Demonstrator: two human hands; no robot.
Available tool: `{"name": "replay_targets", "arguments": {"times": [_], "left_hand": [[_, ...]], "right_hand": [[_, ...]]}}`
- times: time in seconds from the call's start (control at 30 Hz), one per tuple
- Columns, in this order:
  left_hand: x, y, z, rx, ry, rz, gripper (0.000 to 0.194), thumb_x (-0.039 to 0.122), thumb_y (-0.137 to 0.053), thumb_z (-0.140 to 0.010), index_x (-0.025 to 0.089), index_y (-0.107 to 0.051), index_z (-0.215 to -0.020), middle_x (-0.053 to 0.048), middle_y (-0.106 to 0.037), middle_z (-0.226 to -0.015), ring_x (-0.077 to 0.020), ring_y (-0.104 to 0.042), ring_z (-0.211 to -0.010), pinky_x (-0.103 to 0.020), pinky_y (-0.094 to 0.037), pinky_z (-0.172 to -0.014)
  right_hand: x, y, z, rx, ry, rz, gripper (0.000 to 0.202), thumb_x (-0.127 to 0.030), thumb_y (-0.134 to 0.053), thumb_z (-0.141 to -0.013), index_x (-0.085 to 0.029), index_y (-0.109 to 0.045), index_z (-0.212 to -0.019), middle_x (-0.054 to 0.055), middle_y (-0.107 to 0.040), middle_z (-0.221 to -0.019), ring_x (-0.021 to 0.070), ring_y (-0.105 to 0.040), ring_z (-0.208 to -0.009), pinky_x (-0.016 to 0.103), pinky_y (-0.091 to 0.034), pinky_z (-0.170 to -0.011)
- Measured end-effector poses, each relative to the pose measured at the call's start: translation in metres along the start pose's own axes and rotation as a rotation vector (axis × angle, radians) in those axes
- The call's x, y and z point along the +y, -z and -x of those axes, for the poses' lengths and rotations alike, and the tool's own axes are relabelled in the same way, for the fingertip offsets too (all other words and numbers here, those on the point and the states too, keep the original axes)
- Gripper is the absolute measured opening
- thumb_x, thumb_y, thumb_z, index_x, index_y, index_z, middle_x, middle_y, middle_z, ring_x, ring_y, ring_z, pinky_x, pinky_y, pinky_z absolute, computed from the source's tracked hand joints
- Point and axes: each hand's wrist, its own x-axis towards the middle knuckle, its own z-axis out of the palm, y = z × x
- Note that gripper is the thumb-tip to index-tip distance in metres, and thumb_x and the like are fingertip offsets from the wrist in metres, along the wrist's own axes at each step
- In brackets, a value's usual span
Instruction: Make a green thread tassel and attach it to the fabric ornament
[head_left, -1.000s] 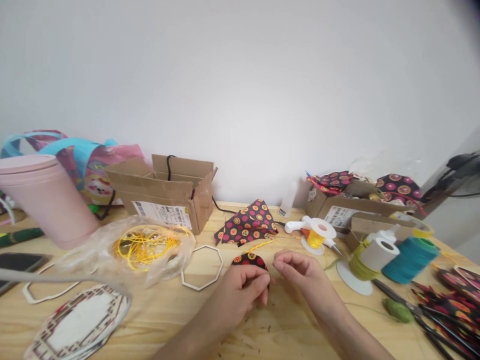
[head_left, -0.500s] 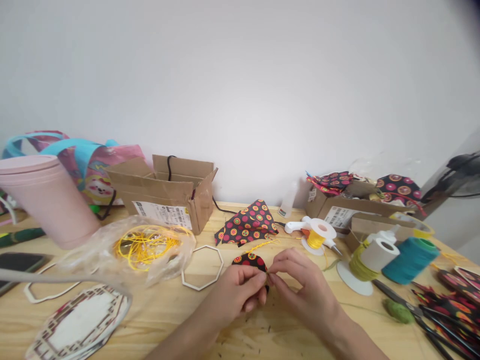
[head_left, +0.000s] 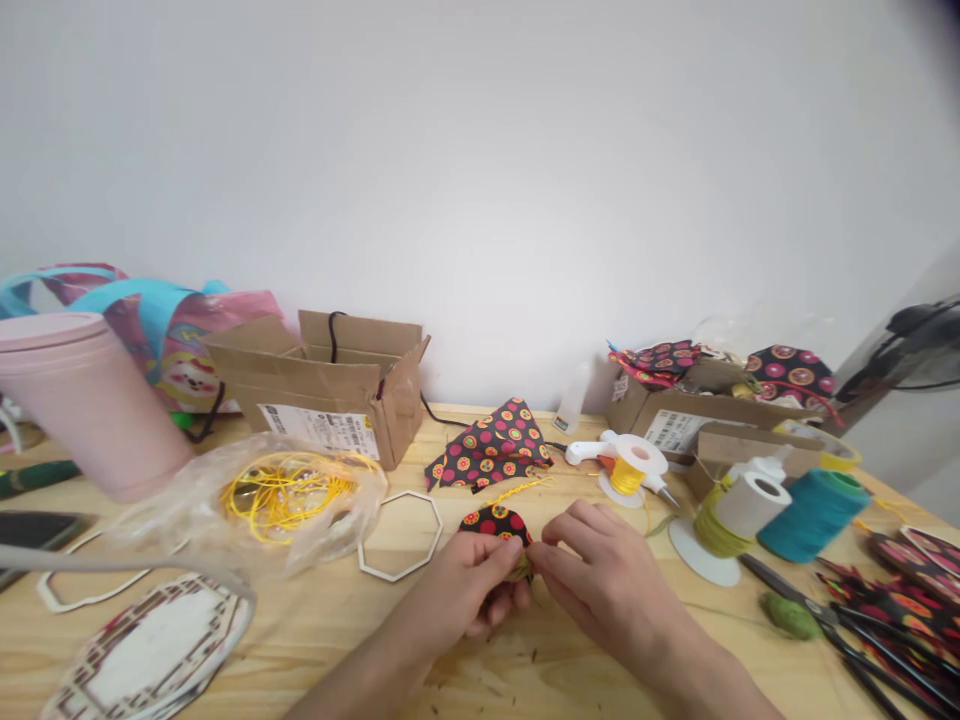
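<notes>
My left hand [head_left: 480,585] is closed on a small round piece of black fabric [head_left: 495,522] with red and yellow flower prints, pinching it between thumb and fingers. My right hand [head_left: 592,560] has its fingertips pressed together at the fabric's right edge; whatever they hold there is too small to make out. A bit of olive material shows under my left thumb. Just behind the piece lies a twisted yellow cord [head_left: 521,490], and beyond it a folded patterned cloth [head_left: 495,445]. A thin olive thread runs over the table to the right of my right hand.
A hot glue gun [head_left: 611,450], a yellow thread spool [head_left: 630,470], a teal thread cone [head_left: 814,515] and scissors [head_left: 795,595] lie right. Left are an octagonal frame [head_left: 401,537], a plastic bag of yellow cord [head_left: 292,495], a cardboard box [head_left: 322,385] and a pink tumbler [head_left: 94,400].
My right fingers have turned downward and curled closer at the fabric's edge. My left hand keeps its pinch, with more olive material showing. The whole view has shifted slightly.
</notes>
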Motion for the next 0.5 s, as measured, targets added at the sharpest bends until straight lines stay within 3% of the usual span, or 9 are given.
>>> {"name": "replay_targets", "arguments": {"times": [0.2,0.5], "left_hand": [[-0.0007,0.0006,0.0004,-0.017,-0.024,-0.017,0.046,0.056,-0.044,-0.071,0.013,-0.052,-0.057,0.008,-0.035,-0.035,-0.0027,-0.022,-0.029,-0.018,-0.012,-0.032],[-0.0032,0.0014,-0.0015,-0.055,-0.051,-0.009,0.038,0.048,-0.048,-0.073,0.014,-0.052,-0.058,0.008,-0.037,-0.038,-0.0028,-0.022,-0.030,-0.019,-0.012,-0.031]], "right_hand": [[-0.0003,-0.0022,0.0003,-0.019,-0.006,-0.001,0.017,-0.015,-0.047,-0.079,-0.018,-0.059,-0.068,0.002,-0.058,-0.064,0.0141,-0.042,-0.059,0.027,-0.029,-0.051],[0.0033,-0.0035,0.0026,-0.012,-0.148,-0.264,0.016,-0.013,-0.047,-0.078,-0.018,-0.062,-0.076,0.003,-0.060,-0.067,0.0147,-0.046,-0.064,0.027,-0.035,-0.056]]}}
